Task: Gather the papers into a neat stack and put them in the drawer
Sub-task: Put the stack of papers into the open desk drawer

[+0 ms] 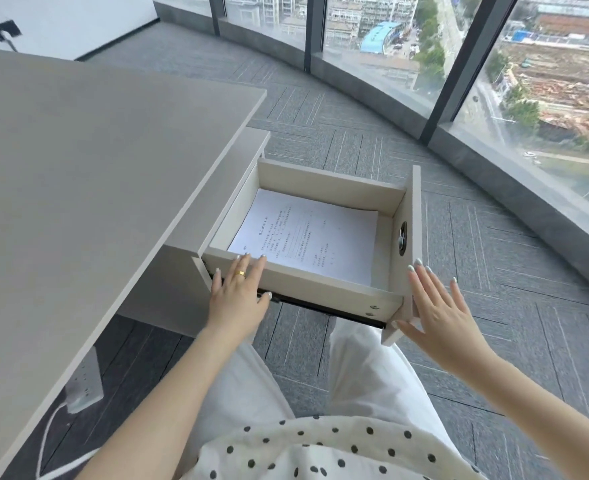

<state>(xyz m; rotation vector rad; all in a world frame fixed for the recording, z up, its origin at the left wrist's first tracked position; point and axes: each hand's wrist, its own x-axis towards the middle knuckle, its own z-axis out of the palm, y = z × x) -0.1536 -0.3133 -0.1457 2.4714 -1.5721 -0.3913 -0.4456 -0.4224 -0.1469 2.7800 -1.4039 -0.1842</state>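
Note:
A stack of white printed papers [306, 233] lies flat on the bottom of the pulled-out beige drawer [320, 183]. My left hand [239, 296] rests flat against the drawer's near side wall, fingers spread, a gold ring on one finger. My right hand [436, 313] is open with its palm toward the outer face of the grey drawer front [415, 237], thumb touching its lower corner. Neither hand holds anything.
The grey desk top [88, 161] fills the left of the view. A white power strip [85, 382] with a cable hangs under the desk. My legs in white trousers are just below the drawer. Grey carpet and a curved window wall [459, 64] lie beyond.

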